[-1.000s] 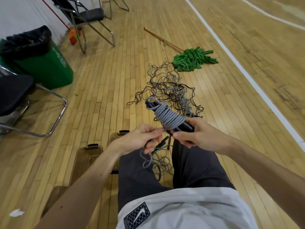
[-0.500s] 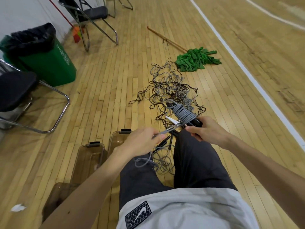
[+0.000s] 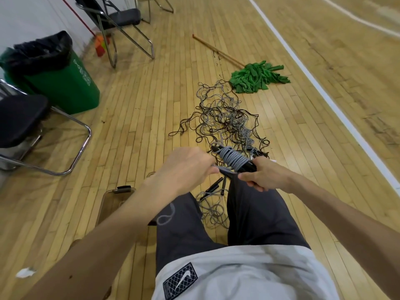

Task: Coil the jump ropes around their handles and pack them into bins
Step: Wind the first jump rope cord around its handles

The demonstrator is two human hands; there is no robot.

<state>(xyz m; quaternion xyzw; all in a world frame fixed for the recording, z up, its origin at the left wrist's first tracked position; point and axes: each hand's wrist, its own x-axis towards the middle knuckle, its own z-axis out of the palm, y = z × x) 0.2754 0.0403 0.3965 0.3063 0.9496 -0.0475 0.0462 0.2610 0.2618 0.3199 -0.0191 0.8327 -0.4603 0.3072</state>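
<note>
Near L: clear brown-tinted plastic bin [image 3: 112, 204], mostly under L forearm; contents can't be made out.
Btwn knees, on floor: loose grey rope loops [image 3: 213, 211] + spare black handles [image 3: 213, 187], uncoiled.
L hand [image 3: 186, 167]: fingers curled, pinching grey rope tail, pulled taut twd bundle; fingertips blurred.
R hand [image 3: 265, 177]: wrapped round lower end of black handle pair w/ grey rope coil [image 3: 232, 159], held above floor, mid-scene.
Est: one rope nearly coiled; tail not secured, not binned.
Far: big tangle of grey + dark ropes [image 3: 225, 118] on floor. Rope count unreadable; bulk of job left.
</note>
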